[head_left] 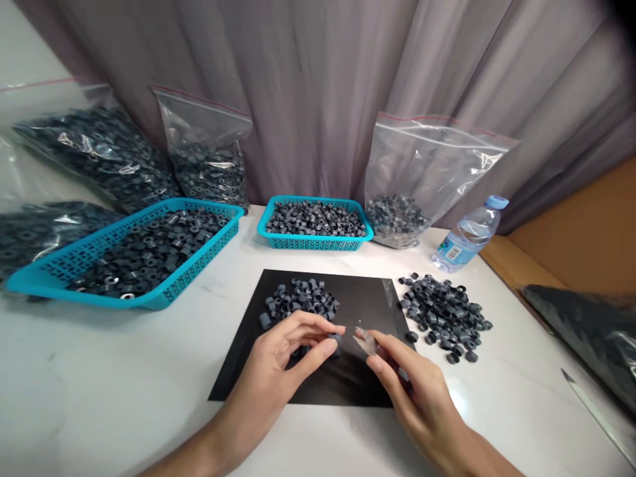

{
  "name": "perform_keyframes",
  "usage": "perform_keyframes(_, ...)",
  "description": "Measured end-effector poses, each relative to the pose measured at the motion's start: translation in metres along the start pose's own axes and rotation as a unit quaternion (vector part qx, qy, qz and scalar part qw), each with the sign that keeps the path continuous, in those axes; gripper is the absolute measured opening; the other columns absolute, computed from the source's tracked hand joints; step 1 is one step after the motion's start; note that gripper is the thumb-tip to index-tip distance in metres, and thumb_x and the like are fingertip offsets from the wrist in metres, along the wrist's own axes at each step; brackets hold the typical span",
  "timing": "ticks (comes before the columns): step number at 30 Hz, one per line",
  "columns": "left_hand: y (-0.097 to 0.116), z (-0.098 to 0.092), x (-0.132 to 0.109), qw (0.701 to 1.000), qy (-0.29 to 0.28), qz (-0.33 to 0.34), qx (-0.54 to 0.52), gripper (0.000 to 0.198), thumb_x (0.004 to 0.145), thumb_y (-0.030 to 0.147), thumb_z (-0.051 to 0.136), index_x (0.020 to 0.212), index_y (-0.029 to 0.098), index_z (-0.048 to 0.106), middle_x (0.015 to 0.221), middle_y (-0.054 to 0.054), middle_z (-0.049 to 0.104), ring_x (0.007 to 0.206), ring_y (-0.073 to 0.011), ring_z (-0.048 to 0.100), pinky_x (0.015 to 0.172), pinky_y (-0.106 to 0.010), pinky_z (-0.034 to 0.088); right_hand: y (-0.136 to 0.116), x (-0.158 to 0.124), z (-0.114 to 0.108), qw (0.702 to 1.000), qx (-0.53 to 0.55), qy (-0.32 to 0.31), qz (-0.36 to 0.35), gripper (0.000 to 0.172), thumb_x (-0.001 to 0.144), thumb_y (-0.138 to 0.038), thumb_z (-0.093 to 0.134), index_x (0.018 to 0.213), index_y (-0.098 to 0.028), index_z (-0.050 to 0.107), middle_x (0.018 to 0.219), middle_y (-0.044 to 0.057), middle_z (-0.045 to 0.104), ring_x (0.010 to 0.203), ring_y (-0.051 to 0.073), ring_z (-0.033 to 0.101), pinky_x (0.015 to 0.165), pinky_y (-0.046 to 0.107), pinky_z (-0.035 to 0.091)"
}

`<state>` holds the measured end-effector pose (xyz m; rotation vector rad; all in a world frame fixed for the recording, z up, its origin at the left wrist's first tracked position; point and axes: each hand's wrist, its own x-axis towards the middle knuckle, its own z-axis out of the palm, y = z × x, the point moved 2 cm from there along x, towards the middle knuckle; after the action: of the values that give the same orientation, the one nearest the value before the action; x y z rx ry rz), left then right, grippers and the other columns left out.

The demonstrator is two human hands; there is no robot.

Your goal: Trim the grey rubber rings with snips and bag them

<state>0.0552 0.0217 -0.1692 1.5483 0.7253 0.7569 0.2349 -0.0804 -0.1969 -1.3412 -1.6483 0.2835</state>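
Over a black mat (243,371), my left hand (288,358) pinches a small grey plastic ring (336,337) between thumb and fingertips. Just to its right, my right hand (412,377) is closed on a small clear plastic piece with a pointed end (366,342); its exact kind is not plain. The two held things are apart, with a narrow gap between. A pile of grey rings (301,298) lies on the mat behind my left hand, which hides part of it. Another pile of grey rings (442,315) lies to the right, mostly on the white table.
Two blue baskets of rings stand behind, one at left (161,298) and one at centre (313,244). Zip bags (206,159) line the left back, another bag (417,159) the right. A water bottle (470,232) stands near a cardboard box (581,225).
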Motion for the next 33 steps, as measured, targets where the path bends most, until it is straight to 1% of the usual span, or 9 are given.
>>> perform_keyframes(3,-0.002,-0.001,-0.003,0.999,0.012,0.025,0.017,0.012,0.089,0.025,0.072,0.1,0.027,0.07,0.106,0.003,0.076,0.097,-0.0128,0.07,0.089,-0.021,0.056,-0.001,0.0,0.0,0.999,-0.019,0.001,-0.05,0.037,0.102,-0.014,0.048,0.138,-0.022,0.051,0.09,0.005,0.067,0.07,0.016,0.064,0.061,0.026,0.051)
perform_keyframes(5,-0.002,-0.001,-0.004,0.998,0.016,0.045,0.04,0.013,0.089,0.024,0.072,0.101,0.028,0.07,0.106,0.004,0.076,0.093,-0.0121,0.069,0.088,-0.021,0.056,-0.002,0.001,-0.001,0.998,-0.023,0.006,-0.064,0.039,0.102,-0.013,0.048,0.14,-0.021,0.05,0.088,0.006,0.067,0.07,0.017,0.064,0.06,0.027,0.051)
perform_keyframes(9,-0.001,0.0,-0.005,0.996,0.02,0.063,0.065,0.013,0.089,0.024,0.072,0.101,0.029,0.071,0.105,0.004,0.076,0.091,-0.0128,0.069,0.087,-0.022,0.056,-0.001,0.001,-0.001,0.998,-0.023,0.02,-0.062,0.041,0.1,-0.013,0.052,0.14,-0.023,0.051,0.087,0.005,0.067,0.072,0.018,0.064,0.06,0.028,0.052)
perform_keyframes(12,-0.001,0.0,-0.005,0.996,0.017,0.063,0.068,0.014,0.089,0.023,0.073,0.1,0.03,0.072,0.104,0.005,0.076,0.091,-0.0119,0.069,0.087,-0.021,0.056,-0.001,0.0,-0.002,0.997,-0.026,0.011,-0.069,0.044,0.1,-0.012,0.052,0.142,-0.024,0.049,0.087,0.005,0.067,0.069,0.017,0.061,0.058,0.028,0.05)
perform_keyframes(16,-0.001,0.0,-0.005,0.997,0.016,0.056,0.054,0.009,0.089,0.024,0.072,0.096,0.029,0.073,0.105,0.005,0.076,0.096,-0.0131,0.07,0.09,-0.023,0.056,0.001,-0.001,-0.005,0.995,-0.044,-0.006,-0.084,0.051,0.099,-0.009,0.052,0.147,-0.025,0.045,0.1,0.01,0.068,0.07,0.018,0.058,0.061,0.031,0.049)
perform_keyframes(19,0.0,0.002,-0.006,0.998,0.01,0.055,0.036,0.006,0.089,0.024,0.071,0.094,0.028,0.074,0.107,0.003,0.077,0.102,-0.0161,0.07,0.091,-0.025,0.057,0.0,0.0,-0.007,0.995,-0.044,-0.005,-0.086,0.051,0.099,-0.008,0.051,0.146,-0.025,0.047,0.099,0.009,0.067,0.072,0.018,0.058,0.062,0.031,0.049)
perform_keyframes(25,0.0,0.003,-0.006,0.999,0.008,0.044,0.001,0.012,0.085,0.025,0.076,0.097,0.027,0.073,0.104,0.003,0.076,0.093,-0.0134,0.07,0.086,-0.021,0.057,-0.003,0.003,-0.008,0.995,-0.047,-0.016,-0.085,0.046,0.1,-0.01,0.049,0.145,-0.022,0.049,0.081,0.004,0.058,0.068,0.018,0.055,0.058,0.03,0.044)
perform_keyframes(29,0.0,0.003,-0.005,0.999,0.022,0.048,-0.001,0.011,0.087,0.025,0.075,0.098,0.028,0.072,0.101,0.004,0.076,0.096,-0.0139,0.069,0.086,-0.021,0.057,-0.005,0.005,-0.01,0.993,-0.059,-0.025,-0.101,0.047,0.1,-0.009,0.05,0.145,-0.023,0.05,0.081,0.004,0.059,0.068,0.018,0.054,0.059,0.031,0.042)
perform_keyframes(33,0.0,0.002,-0.005,0.998,0.019,0.06,0.028,0.015,0.089,0.025,0.073,0.103,0.03,0.07,0.105,0.005,0.076,0.098,-0.0134,0.069,0.089,-0.022,0.055,-0.005,0.006,-0.012,0.992,-0.07,-0.015,-0.106,0.045,0.1,-0.009,0.051,0.143,-0.022,0.051,0.083,0.005,0.062,0.069,0.018,0.052,0.06,0.032,0.041)
